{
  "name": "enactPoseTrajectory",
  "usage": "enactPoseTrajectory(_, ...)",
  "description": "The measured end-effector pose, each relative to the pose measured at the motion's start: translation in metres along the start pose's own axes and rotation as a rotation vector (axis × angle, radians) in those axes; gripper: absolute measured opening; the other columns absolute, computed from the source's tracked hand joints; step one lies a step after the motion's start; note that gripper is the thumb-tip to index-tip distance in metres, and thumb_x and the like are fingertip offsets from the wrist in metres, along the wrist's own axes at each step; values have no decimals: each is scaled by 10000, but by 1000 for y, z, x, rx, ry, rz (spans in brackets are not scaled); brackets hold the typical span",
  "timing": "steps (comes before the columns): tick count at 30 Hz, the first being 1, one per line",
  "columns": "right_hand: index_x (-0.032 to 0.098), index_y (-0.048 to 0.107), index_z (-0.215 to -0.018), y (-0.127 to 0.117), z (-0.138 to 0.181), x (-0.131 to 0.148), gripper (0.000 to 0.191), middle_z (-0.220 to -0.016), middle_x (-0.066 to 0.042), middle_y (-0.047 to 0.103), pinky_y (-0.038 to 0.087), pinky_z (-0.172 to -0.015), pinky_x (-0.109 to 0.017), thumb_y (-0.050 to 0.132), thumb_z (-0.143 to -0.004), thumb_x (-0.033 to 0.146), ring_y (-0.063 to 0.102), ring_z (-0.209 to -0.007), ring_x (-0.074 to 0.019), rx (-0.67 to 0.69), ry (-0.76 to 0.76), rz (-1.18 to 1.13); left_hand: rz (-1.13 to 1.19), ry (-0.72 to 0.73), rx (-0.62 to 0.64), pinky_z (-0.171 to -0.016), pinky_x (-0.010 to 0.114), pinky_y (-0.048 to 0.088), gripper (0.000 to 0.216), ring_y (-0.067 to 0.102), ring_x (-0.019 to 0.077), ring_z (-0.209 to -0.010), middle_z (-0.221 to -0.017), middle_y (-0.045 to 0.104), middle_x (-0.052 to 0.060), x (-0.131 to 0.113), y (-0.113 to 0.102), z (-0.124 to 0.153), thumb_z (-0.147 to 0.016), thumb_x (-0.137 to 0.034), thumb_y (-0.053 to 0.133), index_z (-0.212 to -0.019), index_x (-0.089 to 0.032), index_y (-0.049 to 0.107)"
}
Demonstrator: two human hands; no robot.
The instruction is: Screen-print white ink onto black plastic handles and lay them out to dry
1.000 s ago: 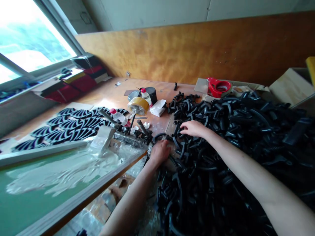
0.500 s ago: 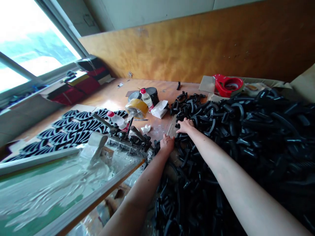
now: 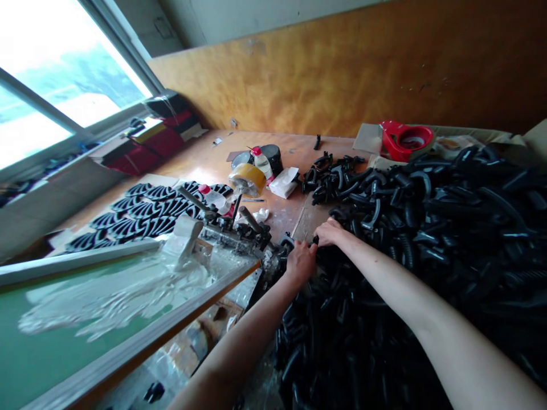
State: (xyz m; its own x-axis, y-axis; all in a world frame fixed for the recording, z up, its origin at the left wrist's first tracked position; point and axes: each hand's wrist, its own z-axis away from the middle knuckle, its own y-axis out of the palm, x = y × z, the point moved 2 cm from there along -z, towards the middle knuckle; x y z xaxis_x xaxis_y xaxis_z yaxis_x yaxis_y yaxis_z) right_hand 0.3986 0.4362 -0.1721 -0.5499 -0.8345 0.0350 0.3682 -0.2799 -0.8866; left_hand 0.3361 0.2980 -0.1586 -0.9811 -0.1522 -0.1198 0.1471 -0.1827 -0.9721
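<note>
My left hand (image 3: 301,262) is closed beside the screen-printing frame, its fingers curled around a black curved plastic part (image 3: 287,241) that pokes out at its left. Close by on the right, my right hand (image 3: 330,233) has its fingers pinched at a small dark end of a black part (image 3: 315,240), almost touching my left hand. Most of what the fingers grip is hidden. Under and right of both hands spreads a big pile of black curved plastic parts (image 3: 397,228). A metal clamp fixture (image 3: 239,242) joins the frame just left of my left hand.
The wooden screen frame (image 3: 171,324) with white paste on green mesh fills the lower left. Behind it lie rows of black parts (image 3: 145,210). Farther back are yellow tape (image 3: 250,180), a red-capped bottle (image 3: 261,163), white paper (image 3: 284,183) and a red tape dispenser (image 3: 405,140).
My right hand has come away from the pile toward my left hand and closed its fingers. The view has shifted slightly, and the screen frame appears lower.
</note>
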Motion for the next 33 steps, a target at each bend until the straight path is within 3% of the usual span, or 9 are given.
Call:
enactPoseTrajectory(8, 200, 760, -752, 9, 74, 66, 130, -850, -110, 753, 373, -924, -389, 640, -743, 248, 683, -952, -269, 125, -168, 78, 88, 205, -16, -820, 386, 518, 253, 508, 266, -974, -979, 557, 91, -3, -9, 88, -727, -198, 616, -979, -204, 640)
enactPoseTrajectory(12, 216, 723, -622, 17, 117, 87, 129, -748, -89, 735, 394, -910, -365, 689, -724, 286, 681, -901, -259, 73, -115, 6, 211, 254, -48, -838, 387, 511, 275, 508, 251, -956, -991, 531, 87, -6, -20, 123, -688, -170, 618, -960, -201, 637)
enactPoseTrajectory(15, 208, 740, -655, 20, 154, 98, 194, -802, -111, 741, 380, -961, -378, 683, -756, 364, 668, -948, -280, 25, -62, -1, 349, 348, -97, -844, 367, 514, 311, 526, 219, -922, -994, 528, 87, -13, -23, 147, -682, -114, 573, -980, -182, 630)
enactPoseTrajectory(20, 154, 776, -806, 23, 206, 107, 274, -997, -167, 733, 365, -1026, -393, 696, -763, 412, 611, -1109, -312, -140, 22, -26, 487, 544, -122, -967, 383, 495, 395, 564, 212, -1016, -1076, 589, 84, -19, -15, 179, -726, -110, 572, -1114, -176, 608)
enactPoseTrajectory(25, 199, 763, -943, 25, 253, 104, 241, -1118, -97, 722, 410, -1021, -352, 682, -819, 388, 598, -1161, -255, -478, 143, -290, 479, 486, -227, -1051, 425, 474, 506, 502, 243, -1258, -1425, 481, 94, -2, -11, 201, -860, -218, 566, -1359, -241, 481)
enactPoseTrajectory(29, 236, 713, -1054, 25, 301, 96, 357, -993, -56, 741, 496, -802, -318, 613, -859, 519, 683, -886, -219, -761, 428, -601, 465, 457, -347, -1067, 458, 461, 418, 480, 254, -1305, -1428, 490, 121, 18, -10, 234, -909, -272, 546, -1322, -219, 514)
enactPoseTrajectory(33, 223, 692, -928, 41, 337, 95, 344, -784, -17, 707, 465, -632, -299, 659, -793, 539, 609, -566, -157, -859, 612, -855, 394, 614, -366, -1138, 533, 352, 485, 310, 298, -1437, -1510, 405, 148, 24, 12, 288, -906, -361, 571, -1358, -200, 499)
